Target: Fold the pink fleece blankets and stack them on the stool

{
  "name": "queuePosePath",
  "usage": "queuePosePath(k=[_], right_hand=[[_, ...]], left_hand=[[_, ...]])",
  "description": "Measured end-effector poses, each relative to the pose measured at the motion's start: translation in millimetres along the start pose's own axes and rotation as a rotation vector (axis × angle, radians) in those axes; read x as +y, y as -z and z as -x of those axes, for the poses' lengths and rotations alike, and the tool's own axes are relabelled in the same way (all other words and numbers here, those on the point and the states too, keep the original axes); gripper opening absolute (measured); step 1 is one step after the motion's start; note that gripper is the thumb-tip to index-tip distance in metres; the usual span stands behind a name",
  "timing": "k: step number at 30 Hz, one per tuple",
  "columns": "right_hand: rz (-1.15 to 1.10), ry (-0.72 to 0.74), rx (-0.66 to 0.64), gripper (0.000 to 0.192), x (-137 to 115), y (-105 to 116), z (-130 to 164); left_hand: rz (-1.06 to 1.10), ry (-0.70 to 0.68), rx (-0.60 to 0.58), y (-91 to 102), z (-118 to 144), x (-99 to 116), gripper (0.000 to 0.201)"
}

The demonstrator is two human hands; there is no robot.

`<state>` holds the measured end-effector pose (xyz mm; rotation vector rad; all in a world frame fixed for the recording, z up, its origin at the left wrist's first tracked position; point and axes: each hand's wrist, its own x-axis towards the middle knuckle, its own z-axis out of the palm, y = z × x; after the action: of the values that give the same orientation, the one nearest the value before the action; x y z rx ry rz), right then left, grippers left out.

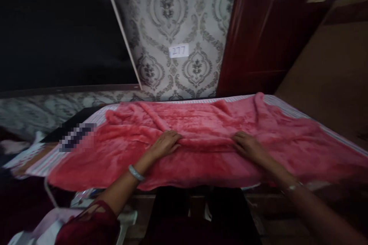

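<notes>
A plush pinkish-red blanket (198, 168) lies spread over a striped cloth, wrinkled and with a raised fold running across its middle. At the left end of that fold, my left hand (166, 143) has its fingers curled over the fabric, thumb to the near side. My right hand (247, 146) grasps the same ridge farther right, fingers bent over it. Between the two hands the fold stretches fairly straight. The fingertips of both hands are partly sunk in the pile. The near edge of the blanket hangs toward my legs.
The striped cloth (274, 101) shows along the far edge of the surface. Behind stand a patterned wall with a paper marked 277 (178, 50), a large dark screen (57, 26) and a dark red door (258, 26). A brown panel (333, 65) rises at right; a pale chair (128, 218) is at lower left.
</notes>
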<state>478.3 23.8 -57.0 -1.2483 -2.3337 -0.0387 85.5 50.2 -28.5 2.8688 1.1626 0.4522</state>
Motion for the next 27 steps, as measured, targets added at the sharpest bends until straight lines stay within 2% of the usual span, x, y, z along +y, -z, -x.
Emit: queuePosePath(k=[4,7,10,13,15,17,21,27], right_hand=[[-0.052,-0.022,0.053,0.036,9.4,-5.1,5.5],[-0.054,-0.036,0.094,0.040,16.8,-11.7,7.8],[-0.069,-0.038,0.115,0.042,21.4,-17.0,8.5],[-0.078,-0.056,0.127,0.040,21.7,-17.4,6.8],[-0.089,-0.087,0.122,0.036,19.1,-15.5,4.6],[-0.113,-0.131,0.108,0.031,15.1,-13.0,2.3],[-0.152,-0.218,0.071,0.024,8.8,-10.3,1.3],[-0.108,-0.201,0.075,0.022,13.9,-11.3,12.8]], left_hand=[[-0.039,0.056,-0.037,14.9,30.5,-21.6,0.046],[-0.100,0.147,-0.140,36.3,53.9,-51.3,0.047],[-0.172,0.297,-0.198,57.2,73.2,-86.8,0.054],[-0.252,0.492,-0.166,70.9,88.5,-120.6,0.064],[-0.282,0.588,-0.149,75.9,96.6,-138.8,0.059],[-0.288,0.629,-0.150,78.6,102.8,-152.4,0.047],[-0.275,0.652,-0.146,80.7,113.1,-166.0,0.030],[-0.260,0.733,-0.077,84.4,131.9,-166.1,0.034]])
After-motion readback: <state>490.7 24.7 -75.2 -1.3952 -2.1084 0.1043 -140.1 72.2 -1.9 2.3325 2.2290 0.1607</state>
